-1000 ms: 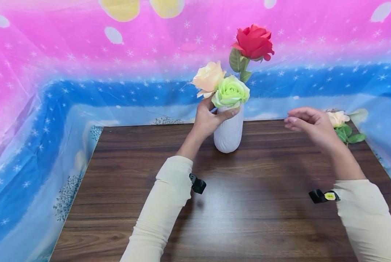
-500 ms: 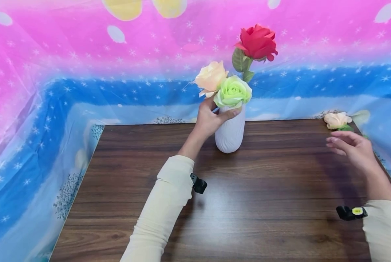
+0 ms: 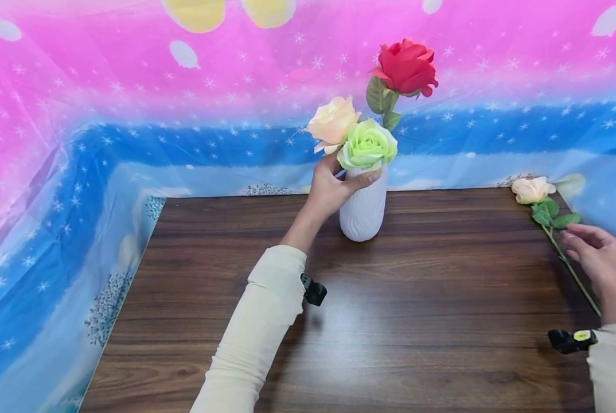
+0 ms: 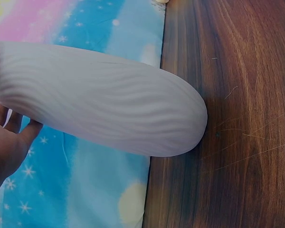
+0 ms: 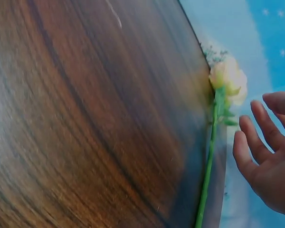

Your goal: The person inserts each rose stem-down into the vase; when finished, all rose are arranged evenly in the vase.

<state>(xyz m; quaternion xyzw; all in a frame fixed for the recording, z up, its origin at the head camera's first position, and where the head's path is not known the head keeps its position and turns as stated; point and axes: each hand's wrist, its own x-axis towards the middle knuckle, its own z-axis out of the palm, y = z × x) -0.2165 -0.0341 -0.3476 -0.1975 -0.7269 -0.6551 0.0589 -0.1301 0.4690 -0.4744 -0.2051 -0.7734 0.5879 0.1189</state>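
Observation:
A white ribbed vase (image 3: 362,206) stands at the back middle of the wooden table (image 3: 390,321). It holds a red rose (image 3: 405,66), a peach rose (image 3: 332,121) and a green rose (image 3: 367,144). My left hand (image 3: 334,186) grips the vase's neck just under the blooms; the vase (image 4: 99,99) fills the left wrist view. A loose peach rose (image 3: 532,189) with a long green stem lies along the table's right edge. My right hand (image 3: 594,252) hovers over that stem with fingers relaxed; the right wrist view shows the fingers (image 5: 256,142) apart from the stem (image 5: 209,166).
A pink and blue starred plastic sheet (image 3: 132,115) hangs behind and around the table. The table's right edge runs close beside the loose rose. Bare wood spreads across the table's front and middle.
My right hand has swung from near the vase out to the right and down over the loose rose's stem. The left hand has stayed on the vase.

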